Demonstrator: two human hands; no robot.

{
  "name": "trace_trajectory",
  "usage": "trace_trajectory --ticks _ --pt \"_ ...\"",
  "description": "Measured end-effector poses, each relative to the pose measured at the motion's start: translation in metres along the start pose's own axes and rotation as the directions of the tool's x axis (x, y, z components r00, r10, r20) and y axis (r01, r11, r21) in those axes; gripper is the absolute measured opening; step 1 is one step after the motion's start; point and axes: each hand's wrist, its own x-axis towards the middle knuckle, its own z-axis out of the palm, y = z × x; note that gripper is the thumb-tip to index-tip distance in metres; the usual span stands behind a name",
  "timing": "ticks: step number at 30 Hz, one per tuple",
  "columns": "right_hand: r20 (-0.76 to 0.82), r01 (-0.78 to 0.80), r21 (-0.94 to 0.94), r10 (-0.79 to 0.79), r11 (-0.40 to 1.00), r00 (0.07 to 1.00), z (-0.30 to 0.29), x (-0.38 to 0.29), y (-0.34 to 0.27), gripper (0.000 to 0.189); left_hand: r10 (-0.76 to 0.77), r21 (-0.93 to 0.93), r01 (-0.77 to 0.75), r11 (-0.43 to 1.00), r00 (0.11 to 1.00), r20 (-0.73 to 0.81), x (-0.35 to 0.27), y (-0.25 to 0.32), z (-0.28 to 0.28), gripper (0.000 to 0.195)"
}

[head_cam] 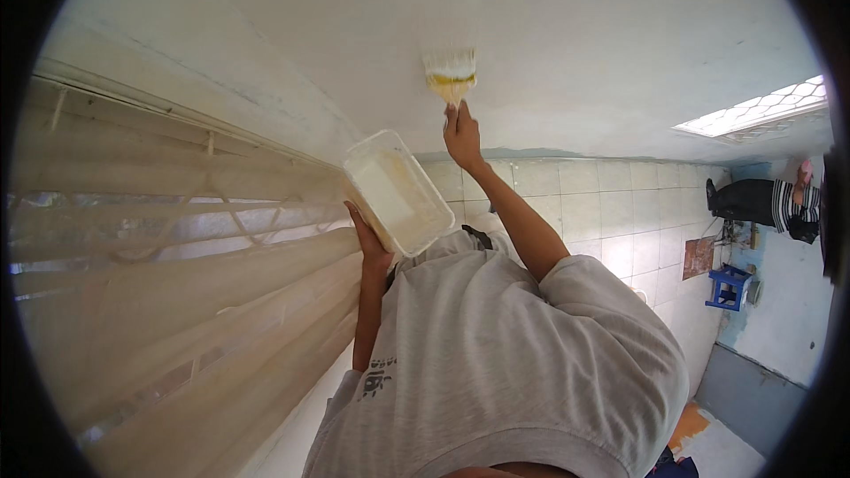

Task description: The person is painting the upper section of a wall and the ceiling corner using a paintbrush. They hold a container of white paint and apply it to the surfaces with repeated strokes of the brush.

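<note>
My right hand [462,136] grips the handle of a wide paintbrush [451,70]. White paint coats its bristles, and their tips rest against the pale wall [564,33] in front of me. With my left hand [372,236] I hold a translucent plastic tub [400,196] from its side and underneath, tilted beside my body. Whitish paint or residue covers the tub's inside; how deep it is I cannot tell. Most of the left fingers are hidden behind the tub.
A sheer curtain [199,292] hangs over a grilled window close on my left. Floor tiles [578,212] run to the right. Further off are a blue plastic stool [729,287], another person [764,202] in dark trousers, and a bright grilled opening [764,106] in the wall.
</note>
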Motion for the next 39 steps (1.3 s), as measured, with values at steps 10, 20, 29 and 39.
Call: trace_trajectory --ticks 10,20,29,39 --pt "0.368 -0.801 0.164 0.717 0.576 0.592 0.023 -0.035 0.159 0.034 0.059 0.089 -0.058 0.994 0.998 -0.009 -0.002 0.004 0.004 0.087" --pt "0.281 -0.448 0.465 0.352 0.764 0.893 -0.045 0.021 -0.132 0.033 -0.018 0.05 0.017 0.999 1.0 0.022 0.002 0.003 0.02 0.087" --pt "0.04 0.0 0.131 -0.006 0.991 0.999 0.005 0.0 -0.042 0.033 0.049 0.052 -0.048 0.997 0.999 -0.006 -0.007 0.002 0.014 0.085" --pt "0.439 -0.873 0.15 0.76 0.464 0.48 0.041 -0.036 0.16 0.037 0.051 0.057 -0.05 0.997 0.998 -0.022 -0.012 0.001 0.001 0.083"
